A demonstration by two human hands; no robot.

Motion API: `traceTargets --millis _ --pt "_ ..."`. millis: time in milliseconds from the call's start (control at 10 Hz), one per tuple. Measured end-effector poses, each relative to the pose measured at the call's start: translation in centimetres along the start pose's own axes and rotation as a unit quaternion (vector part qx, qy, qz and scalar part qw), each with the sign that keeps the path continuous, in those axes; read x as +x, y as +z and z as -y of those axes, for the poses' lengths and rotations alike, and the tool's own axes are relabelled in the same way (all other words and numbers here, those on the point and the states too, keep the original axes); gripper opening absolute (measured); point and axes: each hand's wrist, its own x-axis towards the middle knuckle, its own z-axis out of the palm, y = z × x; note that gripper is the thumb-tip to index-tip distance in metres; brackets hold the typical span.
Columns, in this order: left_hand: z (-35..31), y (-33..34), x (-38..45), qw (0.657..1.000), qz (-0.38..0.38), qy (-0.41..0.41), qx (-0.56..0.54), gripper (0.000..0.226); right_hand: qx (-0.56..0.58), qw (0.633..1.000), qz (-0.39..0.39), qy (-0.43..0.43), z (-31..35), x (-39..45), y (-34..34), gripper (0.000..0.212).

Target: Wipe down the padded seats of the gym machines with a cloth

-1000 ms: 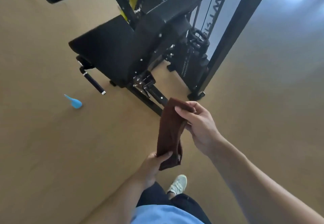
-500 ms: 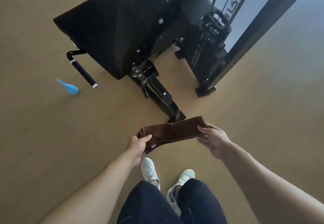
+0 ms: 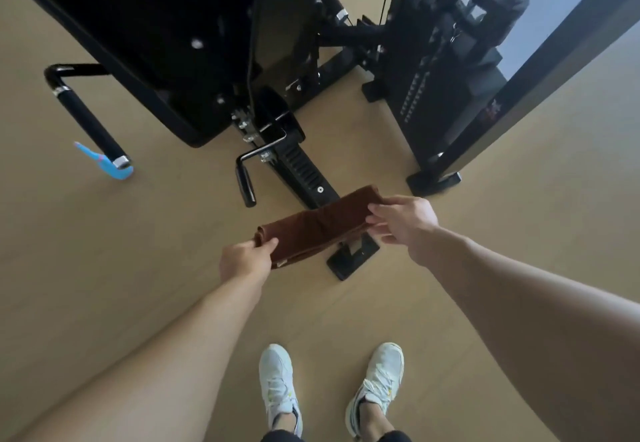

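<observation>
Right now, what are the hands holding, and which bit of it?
Both hold the brown cloth, folded into a strip. The left hand pinches its left end; the right hand grips its right end with the fingers.

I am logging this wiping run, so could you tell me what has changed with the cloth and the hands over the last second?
The brown cloth went from hanging upright to lying stretched level between the hands. The left hand rose to pinch its left end, the right hand lowered at its right end. The view tipped down, so both white shoes now show. Both hands still hold the cloth; the padded seat remains untouched.
</observation>
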Motion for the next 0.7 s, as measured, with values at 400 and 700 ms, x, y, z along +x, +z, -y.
traceTargets --millis 400,700 --pt "-3.2 6.6 8.5 0.980 0.115 -0.011 -0.162 0.034 -0.008 0.995 0.024 -0.101 2.8 10.1 5.5 0.048" --pt "-2.7 6.3 8.5 0.970 0.177 -0.004 -0.167 0.110 -0.164 0.966 0.140 -0.146 4.1 10.8 5.9 0.098"
